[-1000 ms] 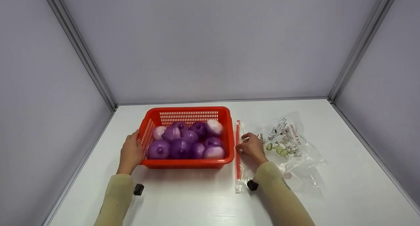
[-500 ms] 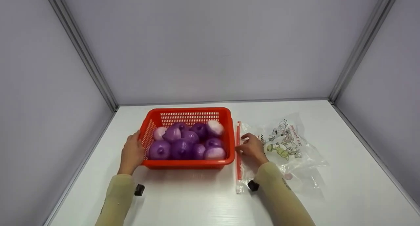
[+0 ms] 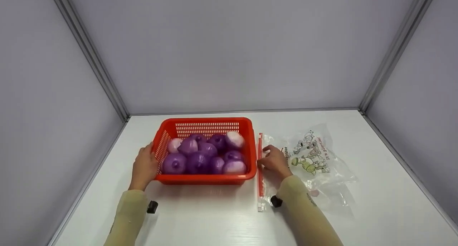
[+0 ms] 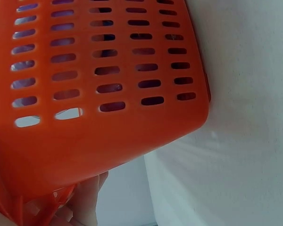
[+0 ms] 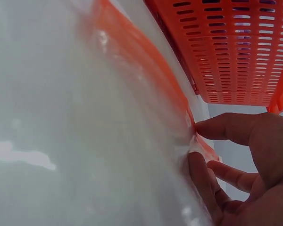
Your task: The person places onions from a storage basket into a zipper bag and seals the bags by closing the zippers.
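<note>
A red plastic basket holds several purple onions, some with pale ends. My left hand grips the basket's left rim; in the left wrist view its fingers show partly behind the rim. To the right of the basket, a clear zip bag with cartoon print lies flat, its red zip strip along the left edge. My right hand is over that strip. The right wrist view shows its thumb and fingers pinching the bag's red-edged mouth, close beside the basket wall.
A white table carries everything. Grey panels stand at the back and both sides, joined by metal corner posts. A black wrist camera juts inward from the left sleeve, and another black camera from the right.
The whole head view has shifted slightly. Both hands, the basket and the bag otherwise stay in the same places.
</note>
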Action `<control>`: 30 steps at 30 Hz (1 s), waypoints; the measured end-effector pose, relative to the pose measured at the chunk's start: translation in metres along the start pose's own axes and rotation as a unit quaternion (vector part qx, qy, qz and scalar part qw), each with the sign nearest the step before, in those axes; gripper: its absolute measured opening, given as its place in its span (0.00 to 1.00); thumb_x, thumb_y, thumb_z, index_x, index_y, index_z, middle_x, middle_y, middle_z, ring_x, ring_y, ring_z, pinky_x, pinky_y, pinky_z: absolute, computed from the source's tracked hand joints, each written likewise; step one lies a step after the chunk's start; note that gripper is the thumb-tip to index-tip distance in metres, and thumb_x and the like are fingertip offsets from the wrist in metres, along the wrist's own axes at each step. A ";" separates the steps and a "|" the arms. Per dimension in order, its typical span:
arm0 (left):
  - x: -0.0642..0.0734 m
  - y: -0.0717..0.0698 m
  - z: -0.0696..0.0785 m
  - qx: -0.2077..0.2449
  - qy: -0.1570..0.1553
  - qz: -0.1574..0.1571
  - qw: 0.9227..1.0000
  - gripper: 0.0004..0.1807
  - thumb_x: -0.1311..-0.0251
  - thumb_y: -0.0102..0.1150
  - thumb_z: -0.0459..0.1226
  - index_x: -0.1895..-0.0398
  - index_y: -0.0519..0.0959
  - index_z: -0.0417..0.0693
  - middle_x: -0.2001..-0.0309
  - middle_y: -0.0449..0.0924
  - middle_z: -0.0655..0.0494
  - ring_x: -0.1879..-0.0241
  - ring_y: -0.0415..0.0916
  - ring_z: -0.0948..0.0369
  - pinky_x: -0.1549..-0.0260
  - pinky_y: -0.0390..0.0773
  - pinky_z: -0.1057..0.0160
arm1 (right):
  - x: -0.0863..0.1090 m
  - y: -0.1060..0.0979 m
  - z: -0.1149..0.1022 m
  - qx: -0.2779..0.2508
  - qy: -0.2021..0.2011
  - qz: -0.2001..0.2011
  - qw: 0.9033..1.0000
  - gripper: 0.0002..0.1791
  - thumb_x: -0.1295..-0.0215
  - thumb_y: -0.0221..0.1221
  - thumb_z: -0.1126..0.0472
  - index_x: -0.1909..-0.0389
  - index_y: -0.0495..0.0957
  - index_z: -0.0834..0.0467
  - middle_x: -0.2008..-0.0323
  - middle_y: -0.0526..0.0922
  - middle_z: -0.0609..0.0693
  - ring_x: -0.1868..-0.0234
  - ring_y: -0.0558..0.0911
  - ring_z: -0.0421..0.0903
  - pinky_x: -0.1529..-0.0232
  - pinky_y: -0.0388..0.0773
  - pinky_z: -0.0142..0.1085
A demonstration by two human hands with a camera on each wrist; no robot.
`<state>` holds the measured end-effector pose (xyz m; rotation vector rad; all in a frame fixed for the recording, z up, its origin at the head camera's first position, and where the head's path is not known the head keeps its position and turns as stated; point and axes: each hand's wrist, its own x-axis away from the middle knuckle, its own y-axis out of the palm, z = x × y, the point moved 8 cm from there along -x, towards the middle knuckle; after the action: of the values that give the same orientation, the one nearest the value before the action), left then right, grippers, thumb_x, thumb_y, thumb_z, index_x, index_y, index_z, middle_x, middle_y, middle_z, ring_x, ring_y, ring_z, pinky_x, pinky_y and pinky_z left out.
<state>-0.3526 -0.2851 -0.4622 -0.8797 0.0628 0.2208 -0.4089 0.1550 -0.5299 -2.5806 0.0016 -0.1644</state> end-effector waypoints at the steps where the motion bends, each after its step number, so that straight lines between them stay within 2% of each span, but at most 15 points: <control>1: 0.000 0.000 0.000 0.000 0.000 -0.001 1.000 0.28 0.21 0.36 0.31 0.21 0.55 0.31 0.34 0.68 0.28 0.38 0.72 0.35 0.32 0.68 0.34 | 0.000 0.000 0.000 0.015 0.000 -0.002 1.000 0.30 0.49 0.68 0.66 0.41 0.75 0.60 0.60 0.80 0.57 0.63 0.78 0.51 0.60 0.77 0.40; 5: 0.000 0.000 0.001 -0.005 0.005 0.000 1.000 0.28 0.21 0.36 0.31 0.21 0.55 0.31 0.34 0.68 0.27 0.39 0.73 0.35 0.32 0.69 0.34 | -0.001 -0.001 -0.001 0.039 -0.008 -0.003 0.999 0.29 0.46 0.68 0.63 0.41 0.76 0.61 0.60 0.82 0.58 0.62 0.79 0.52 0.57 0.79 0.43; 8: 0.000 -0.001 0.001 -0.010 0.006 0.006 1.000 0.28 0.21 0.36 0.31 0.22 0.56 0.30 0.35 0.69 0.27 0.39 0.73 0.35 0.33 0.69 0.34 | -0.003 -0.002 -0.002 0.040 -0.025 0.006 0.999 0.27 0.45 0.67 0.64 0.43 0.77 0.63 0.62 0.82 0.57 0.65 0.79 0.50 0.60 0.80 0.40; 13: 0.000 -0.003 0.001 -0.010 0.001 0.007 1.000 0.28 0.21 0.36 0.31 0.22 0.56 0.30 0.36 0.69 0.27 0.39 0.73 0.35 0.32 0.69 0.34 | -0.004 -0.001 0.003 -0.054 -0.018 -0.010 0.998 0.27 0.47 0.62 0.72 0.42 0.76 0.66 0.68 0.80 0.54 0.69 0.77 0.47 0.67 0.80 0.35; 15: 0.000 -0.003 0.001 -0.009 0.001 0.004 1.000 0.28 0.21 0.36 0.31 0.22 0.56 0.29 0.36 0.69 0.27 0.39 0.73 0.35 0.32 0.68 0.34 | -0.005 -0.001 0.005 -0.076 -0.017 -0.012 0.997 0.28 0.48 0.60 0.75 0.42 0.76 0.67 0.69 0.80 0.54 0.71 0.78 0.45 0.69 0.80 0.34; 20: 0.000 -0.004 0.001 -0.008 0.000 0.002 1.000 0.28 0.21 0.36 0.31 0.22 0.56 0.29 0.35 0.68 0.27 0.37 0.72 0.34 0.32 0.68 0.34 | -0.008 -0.006 0.006 -0.067 -0.028 -0.005 0.997 0.27 0.48 0.62 0.76 0.42 0.79 0.68 0.66 0.85 0.56 0.70 0.81 0.43 0.68 0.82 0.32; 30: 0.000 -0.002 0.001 -0.009 -0.004 -0.003 1.000 0.28 0.20 0.35 0.32 0.21 0.55 0.31 0.34 0.68 0.29 0.40 0.73 0.37 0.32 0.69 0.35 | -0.007 -0.008 0.012 -0.128 -0.003 -0.021 0.991 0.24 0.44 0.63 0.78 0.43 0.80 0.71 0.59 0.87 0.63 0.66 0.84 0.44 0.64 0.85 0.34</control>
<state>-0.3518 -0.2857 -0.4597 -0.8961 0.0519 0.2199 -0.4150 0.1682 -0.5367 -2.8396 -0.0343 -0.1833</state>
